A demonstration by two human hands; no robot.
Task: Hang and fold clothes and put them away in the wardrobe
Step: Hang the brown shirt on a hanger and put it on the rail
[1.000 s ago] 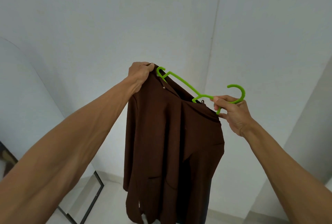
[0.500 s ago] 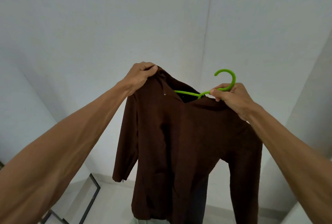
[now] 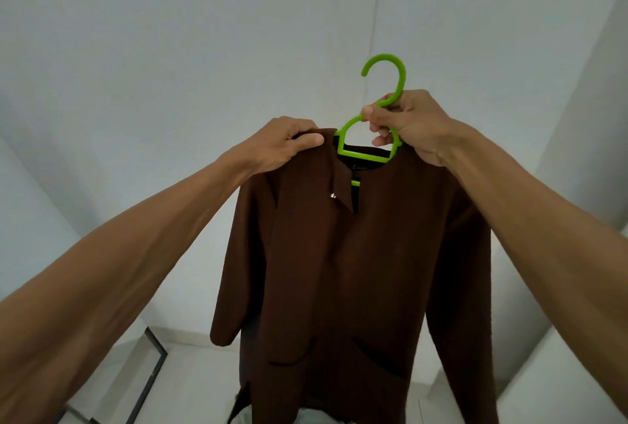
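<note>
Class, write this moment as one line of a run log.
step: hanging shirt | left hand: pinches shirt collar | right hand: grips hanger | shirt: on hanger, held up

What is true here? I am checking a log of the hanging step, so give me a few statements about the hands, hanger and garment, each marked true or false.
1. The right hand grips the green hanger just below its hook. True.
2. The hanger's lower bar sits inside the neckline of the brown garment. True.
3. The left hand hangs free of the garment. False: it pinches the garment at the collar edge.
4. The hook is hung over a wardrobe rail. False: the hook stands free in the air, and no rail is in view.
</note>
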